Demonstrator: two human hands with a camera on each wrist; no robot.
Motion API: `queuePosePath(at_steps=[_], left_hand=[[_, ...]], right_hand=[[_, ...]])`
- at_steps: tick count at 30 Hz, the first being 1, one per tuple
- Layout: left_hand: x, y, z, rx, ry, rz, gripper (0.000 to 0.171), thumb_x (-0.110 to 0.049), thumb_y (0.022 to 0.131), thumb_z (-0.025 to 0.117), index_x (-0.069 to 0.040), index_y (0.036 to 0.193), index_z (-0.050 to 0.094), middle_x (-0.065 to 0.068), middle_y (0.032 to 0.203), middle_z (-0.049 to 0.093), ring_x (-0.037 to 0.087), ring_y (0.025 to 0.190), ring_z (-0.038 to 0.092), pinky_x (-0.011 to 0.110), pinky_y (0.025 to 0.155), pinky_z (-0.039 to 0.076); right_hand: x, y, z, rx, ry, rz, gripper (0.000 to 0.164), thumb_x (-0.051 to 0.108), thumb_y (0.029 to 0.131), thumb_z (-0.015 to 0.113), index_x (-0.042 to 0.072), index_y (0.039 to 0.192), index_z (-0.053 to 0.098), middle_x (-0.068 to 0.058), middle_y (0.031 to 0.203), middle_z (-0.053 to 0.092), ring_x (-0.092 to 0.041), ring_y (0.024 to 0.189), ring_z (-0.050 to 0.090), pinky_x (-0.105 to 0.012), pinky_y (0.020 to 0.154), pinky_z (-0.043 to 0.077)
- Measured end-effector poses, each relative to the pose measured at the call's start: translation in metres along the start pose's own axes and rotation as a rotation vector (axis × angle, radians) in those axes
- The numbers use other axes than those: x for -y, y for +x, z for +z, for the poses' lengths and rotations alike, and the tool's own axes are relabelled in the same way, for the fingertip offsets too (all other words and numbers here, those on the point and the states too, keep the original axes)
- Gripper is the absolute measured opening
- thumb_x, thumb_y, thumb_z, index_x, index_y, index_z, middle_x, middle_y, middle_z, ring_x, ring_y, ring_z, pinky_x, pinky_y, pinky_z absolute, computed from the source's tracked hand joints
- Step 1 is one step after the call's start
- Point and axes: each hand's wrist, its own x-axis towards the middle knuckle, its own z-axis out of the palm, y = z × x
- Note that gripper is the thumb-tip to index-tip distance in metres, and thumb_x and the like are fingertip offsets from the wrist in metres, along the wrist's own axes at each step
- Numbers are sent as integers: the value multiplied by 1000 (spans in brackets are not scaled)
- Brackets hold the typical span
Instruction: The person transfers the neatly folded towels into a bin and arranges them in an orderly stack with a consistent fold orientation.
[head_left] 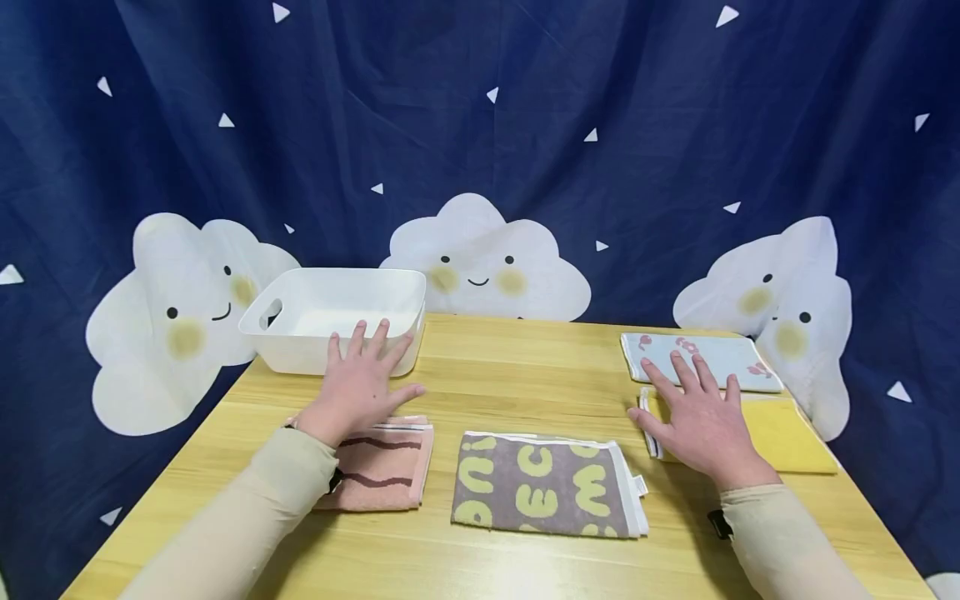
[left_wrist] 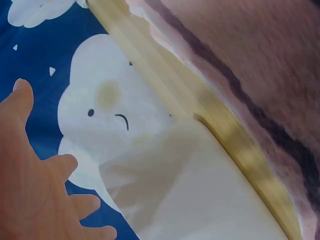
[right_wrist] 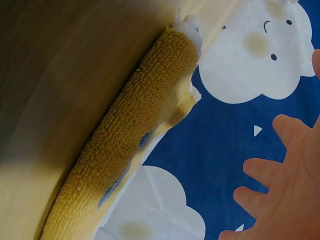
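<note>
My left hand (head_left: pixel 358 387), fingers spread and straight, hovers above the folded pink towel (head_left: pixel 386 468) with dark wavy stripes. Its fingertips overlap the front wall of the white bin (head_left: pixel 300 357) in the head view. My right hand (head_left: pixel 701 421) is spread in the same way over the folded yellow towel (head_left: pixel 787 433), its fingertips overlapping the light blue towel (head_left: pixel 705 350) with pink flowers. Between the hands lies a folded grey-purple towel (head_left: pixel 551 487) with yellow letters. Neither hand holds anything. The right wrist view shows the thick yellow fold (right_wrist: pixel 125 115) at close range.
The wooden table (head_left: pixel 517 375) carries the bin at its back left and the towels nearer the front and right. A dark blue curtain (head_left: pixel 450 125) with white clouds and triangles hangs behind and around it. The bin has a handle hole in its left side.
</note>
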Motion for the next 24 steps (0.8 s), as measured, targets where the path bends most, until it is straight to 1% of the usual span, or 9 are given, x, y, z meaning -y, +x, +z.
queuePosePath(at_steps=[3,7,9,12,18,24], left_hand=[[5,3,0,5,-6,-11,87,-78,80,38,-29,149,22,14,154,13,44,138,4,71,99,2],[15,5,2,2,-3,-21,88,-82,78,31,-30,149,22,15,154,15,44,138,8,71,99,3],[20,6,2,-6,-4,-24,87,-80,79,34,-29,149,24,15,154,16,45,137,10,71,98,4],[29,8,3,-6,-2,-33,87,-80,79,35,-29,149,24,16,154,16,46,136,11,72,98,3],[50,13,8,13,11,-67,89,-82,79,29,-28,150,21,17,154,13,48,136,9,72,98,-1],[73,14,13,10,1,-96,84,-75,83,35,-25,150,23,20,153,15,49,135,11,72,98,0]], right_hand=[[0,0,0,6,2,1,80,74,82,41,27,147,32,-19,151,23,-35,141,0,-73,96,-1],[-1,0,1,12,-4,6,80,74,82,41,28,146,33,-19,151,23,-36,141,1,-73,96,1],[-1,0,1,16,-5,9,80,75,82,40,28,146,33,-19,151,23,-36,141,1,-73,96,0],[-1,0,0,20,-6,3,80,75,82,40,27,146,32,-20,151,22,-38,140,2,-73,96,1],[0,0,-2,14,-6,-6,78,73,83,41,26,146,35,-20,150,23,-40,139,5,-74,95,3],[-1,0,-1,21,-7,-3,78,73,83,42,27,145,35,-20,150,23,-39,139,6,-73,95,3]])
